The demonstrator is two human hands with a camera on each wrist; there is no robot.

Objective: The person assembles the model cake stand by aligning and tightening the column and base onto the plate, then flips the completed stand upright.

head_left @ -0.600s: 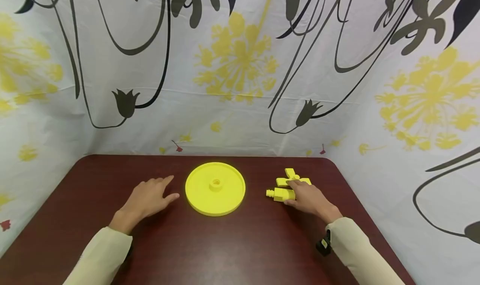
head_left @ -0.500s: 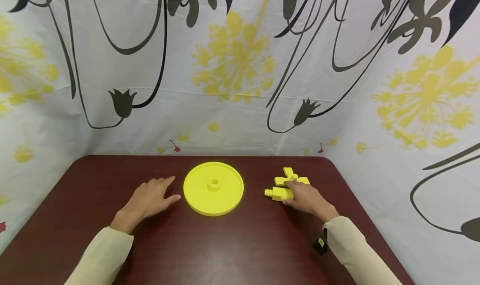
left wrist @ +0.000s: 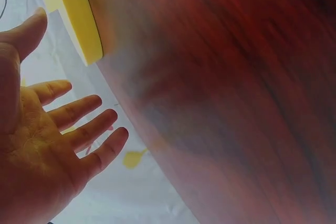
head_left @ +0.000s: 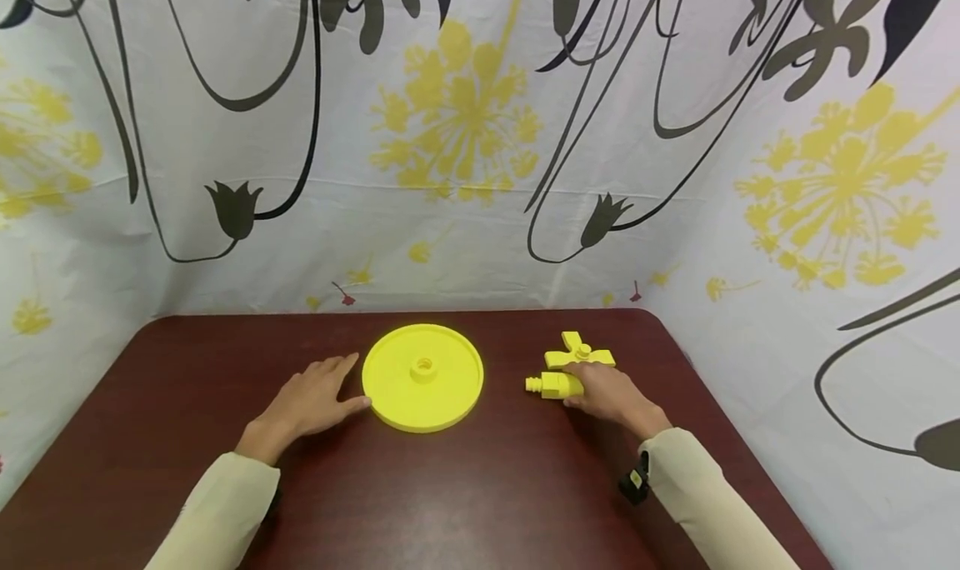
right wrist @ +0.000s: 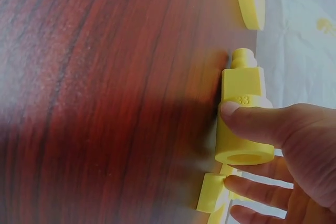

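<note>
A flat, round yellow disc with a raised rim and a short hollow hub at its centre (head_left: 422, 380) lies near the far edge of the dark reddish-brown wood-grain table (head_left: 450, 495). Left of the disc, the left hand (head_left: 311, 397) is wide, its fingers apart and its thumb reaching to the disc's near-left rim; whether the thumb tip touches that rim I cannot tell.

Right of the disc and apart from it is a yellow cylindrical piece with a flat-sided section and a narrow stepped tip (head_left: 553, 385), its tip pointing toward the disc. The right hand (head_left: 611, 395) holds this piece, the thumb laid along its side just by the raised number 33 and the other fingers on its far side. A yellow three-armed piece with a small round knob (head_left: 579, 355) lies farther right of the disc, just beyond the cylindrical piece and close to the right hand's fingers.

Behind the disc hangs a white cloth printed with yellow blossoms and dark grey flowers (head_left: 420, 274).
</note>
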